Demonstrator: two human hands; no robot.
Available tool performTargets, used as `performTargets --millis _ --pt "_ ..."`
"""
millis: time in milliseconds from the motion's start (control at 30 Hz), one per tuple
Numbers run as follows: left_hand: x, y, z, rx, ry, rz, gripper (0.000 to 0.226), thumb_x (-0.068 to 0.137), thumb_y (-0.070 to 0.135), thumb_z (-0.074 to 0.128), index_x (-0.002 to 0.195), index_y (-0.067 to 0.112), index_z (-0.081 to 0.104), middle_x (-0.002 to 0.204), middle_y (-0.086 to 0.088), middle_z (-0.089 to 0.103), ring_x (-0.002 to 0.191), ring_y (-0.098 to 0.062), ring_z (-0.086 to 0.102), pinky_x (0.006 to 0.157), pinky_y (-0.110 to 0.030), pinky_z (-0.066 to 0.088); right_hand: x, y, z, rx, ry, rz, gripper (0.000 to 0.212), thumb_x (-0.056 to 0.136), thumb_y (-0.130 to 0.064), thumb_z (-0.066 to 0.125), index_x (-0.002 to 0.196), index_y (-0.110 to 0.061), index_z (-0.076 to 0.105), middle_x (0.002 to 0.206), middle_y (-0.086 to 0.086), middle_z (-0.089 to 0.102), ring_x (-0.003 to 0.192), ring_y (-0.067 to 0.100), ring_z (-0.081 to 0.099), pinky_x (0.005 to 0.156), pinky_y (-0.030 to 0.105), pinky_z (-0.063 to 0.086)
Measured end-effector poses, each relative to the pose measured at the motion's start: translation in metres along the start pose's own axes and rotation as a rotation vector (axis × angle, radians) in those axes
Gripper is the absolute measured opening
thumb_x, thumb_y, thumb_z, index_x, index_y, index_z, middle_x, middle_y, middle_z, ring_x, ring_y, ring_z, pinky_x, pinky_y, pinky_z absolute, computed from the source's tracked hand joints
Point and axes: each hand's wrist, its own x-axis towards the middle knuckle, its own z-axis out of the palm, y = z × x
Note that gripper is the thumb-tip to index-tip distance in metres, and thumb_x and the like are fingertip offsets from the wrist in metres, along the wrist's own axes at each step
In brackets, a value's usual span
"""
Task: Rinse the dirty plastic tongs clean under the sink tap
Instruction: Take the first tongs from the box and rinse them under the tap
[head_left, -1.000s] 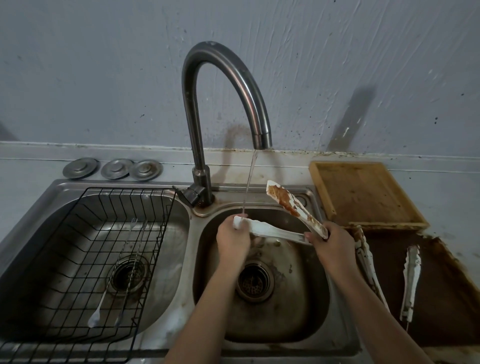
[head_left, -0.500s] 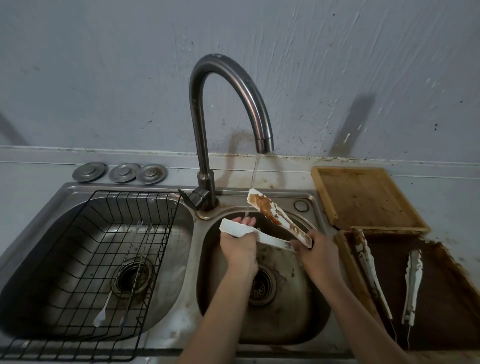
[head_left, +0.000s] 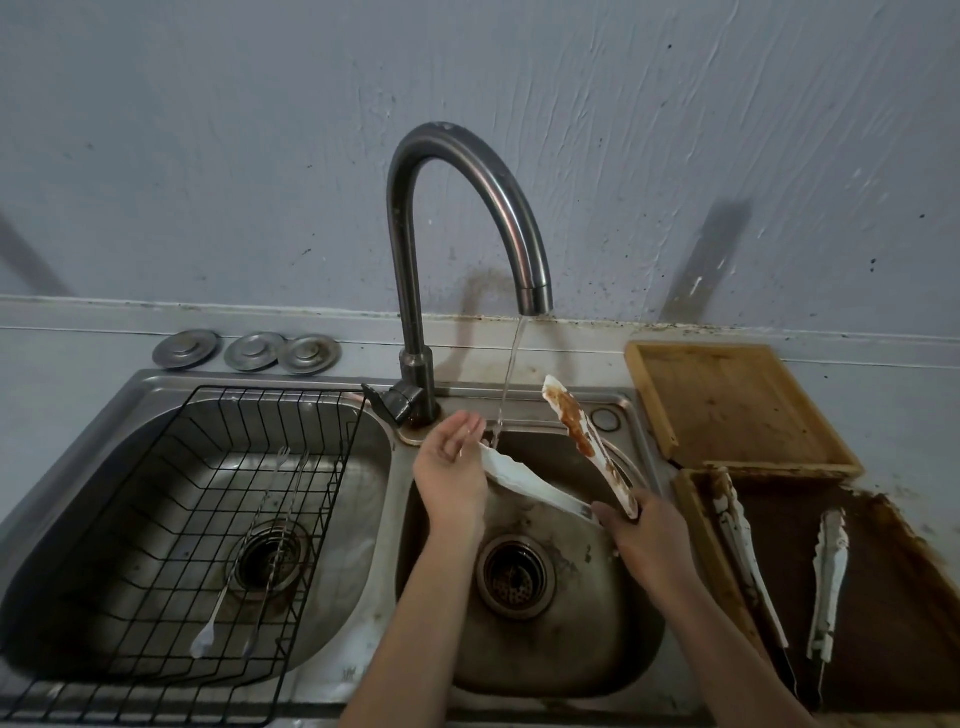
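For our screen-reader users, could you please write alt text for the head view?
Two hands hold open, sauce-stained white tongs under a running tap over the right sink basin; the right hand grips the hinge, the left hand rubs the lower arm.

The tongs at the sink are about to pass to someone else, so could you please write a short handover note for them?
Right hand: grips the white plastic tongs at the hinge end, over the right basin.
Left hand: fingers relaxed, touching the tip of the lower arm of the tongs, beside the water stream.
Tap is running; water lands on the lower arm, which looks mostly clean.
Left to do: the upper arm carries brown sauce and sits outside the stream. Two more soiled tongs lie in the dark tray on the right.
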Motion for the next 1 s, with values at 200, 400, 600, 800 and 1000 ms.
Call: performTargets --millis 200,400,600,800,1000 --pt "-0.007 0.000 0.010 0.042 -0.170 -0.199 0.021 0.090 0.001 0.054 0.094 0.021 0.053 0.090 -0.007 0.066 0.077 -0.015 0.067 0.070 -0.029 0.057 0.000 -0.008 -0.001 0.278 -0.353 0.258 0.025 0.084 -0.021 0.065 0.060 -0.019 0.057 0.053 -0.001 0.055 0.047 0.014 0.047 0.041 0.023 0.036" --pt "-0.005 0.017 0.002 -0.166 -0.568 -0.290 0.022 0.097 0.011 0.041 0.093 0.001 0.061 0.079 -0.008 0.075 0.078 -0.019 0.073 0.067 -0.031 0.060 0.007 -0.002 -0.003 0.529 -0.478 0.568 0.017 0.089 -0.003 0.043 0.087 -0.003 0.060 0.049 0.004 0.051 0.037 0.010 0.034 0.027 0.015 0.020" --pt "-0.002 0.011 0.001 0.141 -0.446 -0.211 0.025 0.086 -0.014 0.052 0.085 0.008 0.064 0.059 0.007 0.071 0.076 -0.015 0.070 0.061 -0.022 0.058 0.002 0.009 -0.002 0.546 -0.565 0.672 0.014 0.089 -0.002 0.040 0.090 -0.001 0.054 0.048 0.005 0.048 0.038 0.009 0.033 0.025 0.015 0.021" --pt "0.001 0.004 -0.006 0.113 -0.246 -0.170 0.007 0.081 -0.008 0.064 0.084 -0.002 0.068 0.064 -0.010 0.073 0.046 -0.014 0.056 0.051 -0.019 0.052 -0.003 -0.008 -0.011 0.562 -0.514 0.521 0.014 0.092 -0.004 0.039 0.089 -0.003 0.053 0.056 0.004 0.043 0.041 0.010 0.031 0.031 0.017 0.019" --pt "0.005 0.008 -0.008 0.025 -0.153 -0.175 0.008 0.087 -0.007 0.057 0.086 0.001 0.060 0.065 -0.008 0.068 0.054 -0.009 0.067 0.053 -0.018 0.055 -0.006 -0.034 -0.023 0.481 -0.262 0.174 0.028 0.092 -0.036 0.049 0.091 -0.008 0.056 0.060 -0.002 0.046 0.050 0.011 0.040 0.045 0.023 0.034"
